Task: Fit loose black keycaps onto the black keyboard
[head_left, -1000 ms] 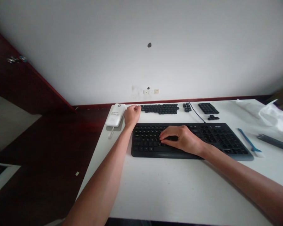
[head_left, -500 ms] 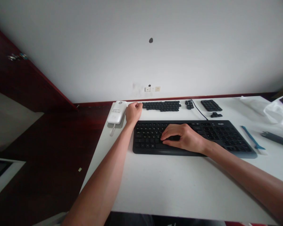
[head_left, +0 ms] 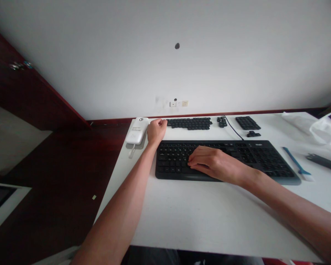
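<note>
A black keyboard [head_left: 253, 156] lies across the white table [head_left: 198, 221]. My right hand [head_left: 213, 163] rests on its middle keys, fingers stretched out and nearly flat, pointing left. My left hand [head_left: 156, 131] is curled into a fist at the back left of the table. Its fingertips touch the left end of a row of loose black keycaps [head_left: 190, 123]. Whatever the fist holds is hidden. A white power bank [head_left: 137, 130] lies just left of that hand.
More loose keycap groups [head_left: 247, 122] sit behind the keyboard beside its black cable [head_left: 233, 129]. A blue pry tool [head_left: 295, 162] and a dark bar-shaped tool [head_left: 322, 162] lie at the right, with white plastic wrap [head_left: 324, 130] behind them. Dark floor drops off left of the table.
My right hand's fingers have flattened onto the keys from a more arched pose. My left fist has stayed at the end of the keycap row.
</note>
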`<state>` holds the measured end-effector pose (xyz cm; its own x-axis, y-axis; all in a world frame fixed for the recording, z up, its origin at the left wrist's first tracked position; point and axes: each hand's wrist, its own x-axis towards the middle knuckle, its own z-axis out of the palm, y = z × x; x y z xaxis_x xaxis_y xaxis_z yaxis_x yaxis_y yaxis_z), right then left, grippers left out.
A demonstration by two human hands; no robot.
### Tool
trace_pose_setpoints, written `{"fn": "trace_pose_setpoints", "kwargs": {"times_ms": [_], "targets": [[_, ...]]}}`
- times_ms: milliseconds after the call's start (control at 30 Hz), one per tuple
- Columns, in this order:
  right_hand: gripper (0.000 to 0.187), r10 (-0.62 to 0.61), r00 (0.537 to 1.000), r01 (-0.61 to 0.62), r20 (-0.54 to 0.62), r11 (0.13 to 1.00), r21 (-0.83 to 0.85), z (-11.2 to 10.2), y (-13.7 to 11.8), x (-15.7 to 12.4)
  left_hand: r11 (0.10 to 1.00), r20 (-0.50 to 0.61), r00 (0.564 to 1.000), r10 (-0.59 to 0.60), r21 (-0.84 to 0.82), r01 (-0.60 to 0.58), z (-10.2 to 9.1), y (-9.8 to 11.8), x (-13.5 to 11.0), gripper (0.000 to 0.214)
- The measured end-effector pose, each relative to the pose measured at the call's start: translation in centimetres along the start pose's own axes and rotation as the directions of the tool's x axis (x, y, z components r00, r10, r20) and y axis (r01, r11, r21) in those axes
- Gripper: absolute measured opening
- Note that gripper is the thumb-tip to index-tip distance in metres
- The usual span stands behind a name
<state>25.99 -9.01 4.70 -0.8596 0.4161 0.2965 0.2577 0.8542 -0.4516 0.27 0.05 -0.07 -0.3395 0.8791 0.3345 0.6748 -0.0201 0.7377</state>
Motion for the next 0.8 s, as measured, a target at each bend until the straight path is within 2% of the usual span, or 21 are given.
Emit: {"fn": "trace_pose_setpoints", "kwargs": {"times_ms": [100,233,367,433,533,667,800], "targets": [[0.021,0.006,0.999,0.003,0.054,0.987,-0.161,0.1,-1.3,-0.2,1.000,-0.001,1.000,-0.005,-0.003,0.005,-0.1,0.1,-0.1,0.036],[0.019,0.033,0.989,0.027,0.145,0.918,-0.395,0.4,-3.1,-0.3,1.000,-0.004,1.000,0.002,-0.012,-0.002,-0.2,0.3,-0.2,0.037],[0.018,0.055,0.984,0.037,0.172,0.873,-0.487,0.8,-3.9,-0.3,1.000,-0.005,1.000,0.011,-0.009,-0.011,-0.2,0.2,-0.3,0.037],[0.018,0.062,0.984,0.027,0.165,0.871,-0.490,1.3,-3.8,-0.2,1.000,-0.005,1.000,0.017,-0.013,-0.017,-0.2,0.2,-0.3,0.037],[0.019,0.069,0.993,-0.018,0.092,0.883,-0.470,1.9,-3.0,-0.2,1.000,-0.003,1.000,0.016,-0.002,-0.016,-0.2,0.1,-0.2,0.036],[0.014,0.097,0.995,-0.099,-0.024,0.953,-0.287,1.9,-1.6,0.0,1.000,0.011,1.000,-0.008,0.000,0.008,-0.2,0.2,-0.2,0.036],[0.015,0.065,0.993,-0.081,-0.099,0.983,-0.167,1.2,-0.4,0.1,1.000,0.018,1.000,-0.005,0.004,0.005,-0.3,0.4,-0.2,0.035]]}}
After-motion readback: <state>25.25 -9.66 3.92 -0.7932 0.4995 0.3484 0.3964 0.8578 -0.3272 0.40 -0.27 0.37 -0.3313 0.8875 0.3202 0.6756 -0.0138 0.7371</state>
